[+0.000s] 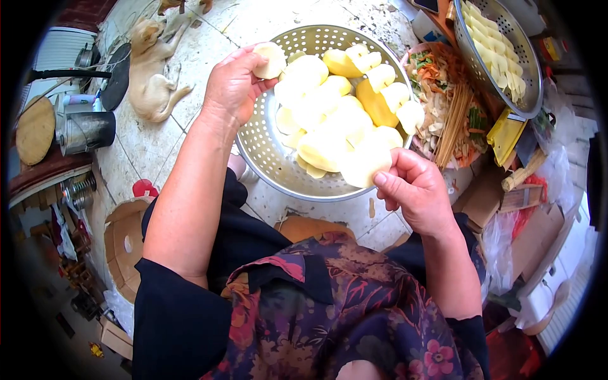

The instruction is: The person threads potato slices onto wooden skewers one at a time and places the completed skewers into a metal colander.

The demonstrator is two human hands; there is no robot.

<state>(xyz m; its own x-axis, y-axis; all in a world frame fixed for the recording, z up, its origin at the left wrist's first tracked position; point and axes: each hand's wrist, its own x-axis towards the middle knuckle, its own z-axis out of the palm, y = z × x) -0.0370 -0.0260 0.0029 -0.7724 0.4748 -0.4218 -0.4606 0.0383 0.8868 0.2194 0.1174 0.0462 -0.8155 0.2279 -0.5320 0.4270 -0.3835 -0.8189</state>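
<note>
A metal colander (278,183) with round holes holds peeled potatoes (339,126) and pale slices. My left hand (237,79), over its upper left rim, pinches a round potato slice (271,61). At the lower right rim, my right hand (411,187) grips another pale slice (366,168) between thumb and fingers. Overlapping slices (396,95) lie in a row on the colander's right side. Strong light washes out the middle potatoes, so their edges are hard to see.
Right of the colander, a tray of chopped vegetables (437,82) bears wooden skewers (453,123). A second colander (535,95) with potato slices (497,50) stands at the upper right. A dog (152,76) lies on the tiled floor at left, above a cardboard box (120,244).
</note>
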